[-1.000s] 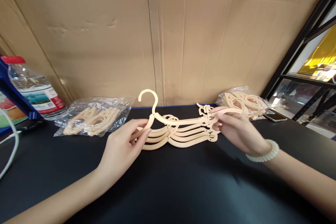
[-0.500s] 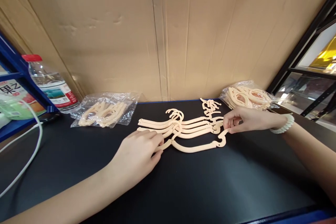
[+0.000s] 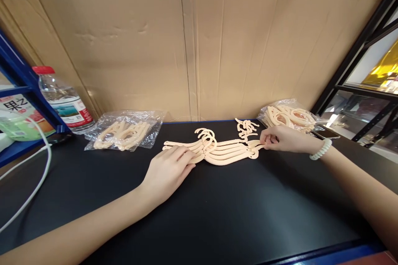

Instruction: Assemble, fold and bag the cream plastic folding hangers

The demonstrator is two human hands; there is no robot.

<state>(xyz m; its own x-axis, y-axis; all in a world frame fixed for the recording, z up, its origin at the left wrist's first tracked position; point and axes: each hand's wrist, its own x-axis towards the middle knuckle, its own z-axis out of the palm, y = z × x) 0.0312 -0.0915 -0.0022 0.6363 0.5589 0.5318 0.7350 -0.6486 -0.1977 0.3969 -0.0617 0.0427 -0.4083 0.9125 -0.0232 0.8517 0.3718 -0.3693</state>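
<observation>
Several cream plastic hangers [image 3: 222,151] lie flat in a nested stack on the black table [image 3: 217,215], hooks pointing away from me. My left hand [image 3: 169,170] rests on the stack's left ends, fingers stretched flat against the nearest hanger. My right hand [image 3: 281,138] pinches the right ends of the stack between thumb and fingers. A white bead bracelet [image 3: 320,149] circles my right wrist.
A clear bag of cream hangers [image 3: 124,134] lies at the back left, another bag [image 3: 289,116] at the back right. A water bottle [image 3: 64,101] stands by a blue shelf [image 3: 21,78]. A white cable [image 3: 34,186] crosses the left. Cardboard [image 3: 199,49] walls the back; a black rack [image 3: 360,54] stands right.
A hanger held up in both hands was laid down in front of the stack, then slid against it. Both hands now sit on the stack's ends.
</observation>
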